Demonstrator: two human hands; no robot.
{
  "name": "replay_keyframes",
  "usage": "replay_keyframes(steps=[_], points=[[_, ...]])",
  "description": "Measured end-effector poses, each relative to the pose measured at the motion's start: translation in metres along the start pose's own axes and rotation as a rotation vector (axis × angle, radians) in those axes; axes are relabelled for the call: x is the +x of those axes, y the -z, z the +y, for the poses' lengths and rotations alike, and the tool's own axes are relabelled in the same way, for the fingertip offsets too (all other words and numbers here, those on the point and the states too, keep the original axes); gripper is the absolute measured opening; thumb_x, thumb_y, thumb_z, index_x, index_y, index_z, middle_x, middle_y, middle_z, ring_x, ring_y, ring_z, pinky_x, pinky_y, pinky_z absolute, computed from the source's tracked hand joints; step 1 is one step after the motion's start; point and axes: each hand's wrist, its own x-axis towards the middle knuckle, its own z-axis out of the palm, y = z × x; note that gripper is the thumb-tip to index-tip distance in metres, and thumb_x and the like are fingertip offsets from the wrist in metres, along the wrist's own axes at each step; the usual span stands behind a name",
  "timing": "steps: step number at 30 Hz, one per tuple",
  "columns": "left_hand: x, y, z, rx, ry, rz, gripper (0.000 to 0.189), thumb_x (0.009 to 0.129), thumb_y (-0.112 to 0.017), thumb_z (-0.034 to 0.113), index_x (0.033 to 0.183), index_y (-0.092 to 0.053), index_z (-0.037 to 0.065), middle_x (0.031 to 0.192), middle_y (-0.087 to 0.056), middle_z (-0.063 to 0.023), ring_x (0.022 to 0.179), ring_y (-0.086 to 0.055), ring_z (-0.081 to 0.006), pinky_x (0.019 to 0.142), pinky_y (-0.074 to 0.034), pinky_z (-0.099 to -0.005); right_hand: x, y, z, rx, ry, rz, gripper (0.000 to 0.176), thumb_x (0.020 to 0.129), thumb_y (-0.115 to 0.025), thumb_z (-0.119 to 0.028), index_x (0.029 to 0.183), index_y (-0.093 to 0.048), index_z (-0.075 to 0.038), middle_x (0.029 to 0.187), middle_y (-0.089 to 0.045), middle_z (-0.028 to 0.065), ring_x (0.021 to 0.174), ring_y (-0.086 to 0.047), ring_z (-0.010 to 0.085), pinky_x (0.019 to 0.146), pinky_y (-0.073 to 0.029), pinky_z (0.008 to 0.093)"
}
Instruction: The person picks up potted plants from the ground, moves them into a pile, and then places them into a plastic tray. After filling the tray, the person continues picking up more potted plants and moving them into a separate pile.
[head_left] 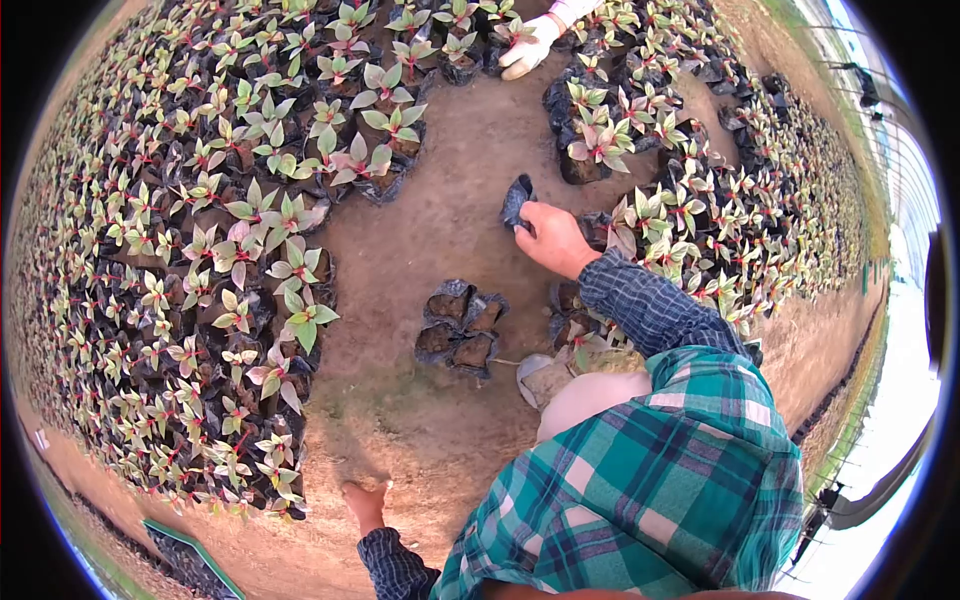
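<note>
My right hand (557,240) is closed on the near end of a black plastic nursery bag (517,200), held over the bare soil between the plant blocks. The contents of this bag cannot be made out. Down at the lower left, my left hand (367,502) is over the ground with thumb and fingers apart, and nothing shows in it. Between my hands, a small cluster of soil-filled black bags (462,328) stands on the ground with no plants showing in them. More black bags (568,312) sit close below my right forearm.
Dense rows of potted seedlings (240,250) with red stems fill the left side. Another block of seedlings (680,210) lies on the right. A co-worker's gloved hand (530,48) reaches in at the top. My light-coloured knee (590,400) is beside the bag cluster.
</note>
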Motion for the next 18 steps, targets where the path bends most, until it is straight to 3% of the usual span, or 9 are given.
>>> replay_keyframes(steps=[5,7,8,10,11,12,13,16,18], points=[[0.008,-0.009,-0.016,0.015,-0.065,0.028,0.086,0.054,-0.092,0.032,0.115,-0.043,-0.004,0.110,-0.054,-0.0246,0.106,-0.052,-0.0403,0.088,-0.046,-0.0459,-0.047,-0.013,-0.020,-0.025,0.319,-0.319,0.017,0.083,-0.059,-0.020,0.090,-0.055,-0.004,0.084,-0.061,0.0163,0.080,-0.060,0.0361,0.070,-0.049,0.0450],[0.007,-0.007,-0.014,0.005,-0.087,0.037,0.086,0.053,-0.092,0.033,0.114,-0.043,-0.004,0.109,-0.055,-0.0240,0.105,-0.052,-0.0401,0.087,-0.046,-0.0459,-0.047,-0.006,-0.017,0.260,0.249,-0.254,0.014,0.087,-0.061,-0.017,0.094,-0.057,-0.005,0.079,-0.061,0.0135,0.071,-0.060,0.0305,0.064,-0.048,0.0376],[0.006,-0.006,-0.013,0.006,-0.073,0.031,0.086,0.053,-0.092,0.034,0.113,-0.043,-0.004,0.108,-0.055,-0.0239,0.103,-0.053,-0.0404,0.086,-0.046,-0.0459,-0.042,0.004,-0.012,0.279,0.088,-0.151,0.012,0.090,-0.060,-0.016,0.094,-0.058,-0.005,0.077,-0.061,0.0112,0.068,-0.060,0.0235,0.063,-0.048,0.0334],[0.005,-0.007,-0.012,0.004,-0.061,0.024,0.086,0.053,-0.092,0.035,0.113,-0.043,-0.004,0.108,-0.055,-0.0239,0.102,-0.053,-0.0408,0.086,-0.046,-0.0459,-0.019,0.016,0.013,0.244,-0.156,0.215,0.010,0.087,-0.062,-0.011,0.090,-0.057,-0.002,0.073,-0.059,0.0087,0.065,-0.057,0.0190,0.063,-0.048,0.0322],[0.007,-0.010,-0.015,0.021,-0.070,0.050,0.085,0.053,-0.092,0.035,0.112,-0.043,-0.004,0.107,-0.055,-0.0238,0.101,-0.053,-0.0410,0.086,-0.046,-0.0461,-0.006,0.023,0.038,0.147,-0.131,0.402,0.010,0.085,-0.062,-0.009,0.089,-0.056,-0.002,0.077,-0.057,0.0113,0.067,-0.058,0.0205,0.064,-0.048,0.0332],[0.009,-0.012,-0.018,0.038,-0.079,0.077,0.085,0.053,-0.092,0.035,0.112,-0.044,-0.004,0.107,-0.055,-0.0237,0.101,-0.053,-0.0413,0.086,-0.046,-0.0462,0.006,0.029,0.066,0.115,-0.233,0.482,0.015,0.080,-0.062,-0.010,0.090,-0.055,-0.002,0.088,-0.057,0.0178,0.082,-0.057,0.0319,0.073,-0.048,0.0405],[0.010,-0.014,-0.019,0.036,-0.078,0.077,0.085,0.053,-0.092,0.035,0.112,-0.044,-0.004,0.107,-0.055,-0.0237,0.101,-0.053,-0.0413,0.086,-0.046,-0.0462,0.017,0.037,0.093,-0.102,-0.182,0.579,0.019,0.077,-0.061,-0.008,0.093,-0.054,0.000,0.091,-0.055,0.0213,0.089,-0.054,0.0369,0.076,-0.046,0.0448],[0.007,-0.010,-0.015,0.011,-0.081,0.067,0.086,0.051,-0.092,0.035,0.112,-0.044,-0.004,0.107,-0.055,-0.0240,0.101,-0.053,-0.0418,0.086,-0.046,-0.0469,0.040,0.063,0.119,-0.252,-0.225,0.581,0.032,0.074,-0.063,-0.006,0.104,-0.055,0.000,0.101,-0.054,0.0231,0.094,-0.053,0.0407,0.084,-0.046,0.0469],[-0.001,0.000,-0.001,-0.024,-0.036,0.025,0.085,0.052,-0.092,0.033,0.112,-0.044,-0.004,0.110,-0.054,-0.0247,0.103,-0.053,-0.0418,0.087,-0.045,-0.0467,0.048,0.071,0.119,-0.256,-0.088,0.509,0.033,0.075,-0.064,-0.008,0.106,-0.057,-0.002,0.099,-0.054,0.0206,0.093,-0.054,0.0393,0.082,-0.047,0.0459]])
